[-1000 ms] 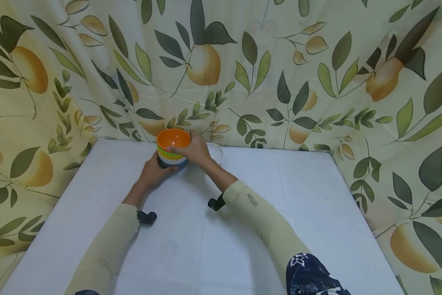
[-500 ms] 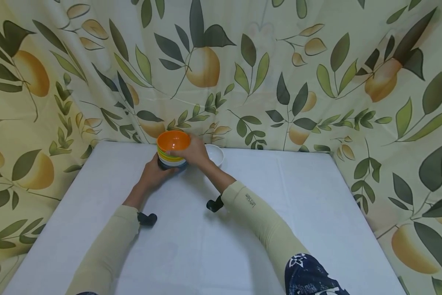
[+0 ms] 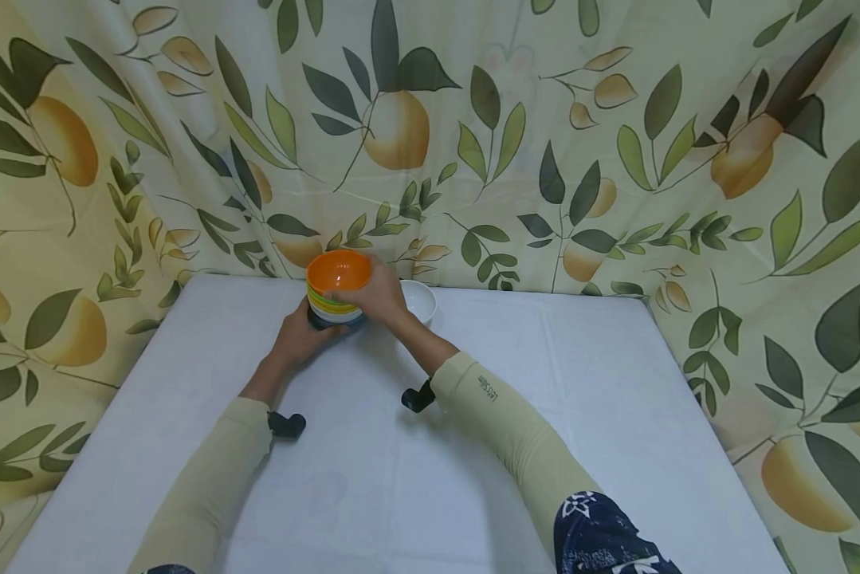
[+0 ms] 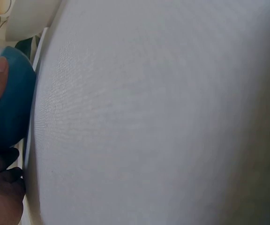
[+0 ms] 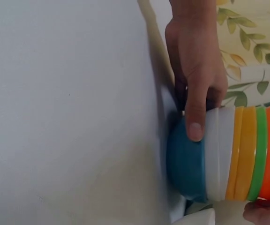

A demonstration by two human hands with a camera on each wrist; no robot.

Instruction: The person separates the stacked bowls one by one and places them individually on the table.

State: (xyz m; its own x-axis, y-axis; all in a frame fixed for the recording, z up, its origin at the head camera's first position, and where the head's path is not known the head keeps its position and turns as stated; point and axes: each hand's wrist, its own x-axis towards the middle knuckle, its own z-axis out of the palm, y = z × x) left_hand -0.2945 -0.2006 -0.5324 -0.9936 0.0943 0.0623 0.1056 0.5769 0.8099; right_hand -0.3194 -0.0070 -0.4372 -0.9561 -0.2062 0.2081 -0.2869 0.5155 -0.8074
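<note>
Hands (image 3: 296, 339) (image 3: 381, 295) both grip nested bowls (image 5: 226, 154), orange topmost, blue lowest, near a white bowl (image 3: 421, 299).

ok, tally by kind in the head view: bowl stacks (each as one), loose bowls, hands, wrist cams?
Stack: 1
Loose bowl: 1
Left hand and right hand: 2
Wrist cams: 2
Total: 6
</note>
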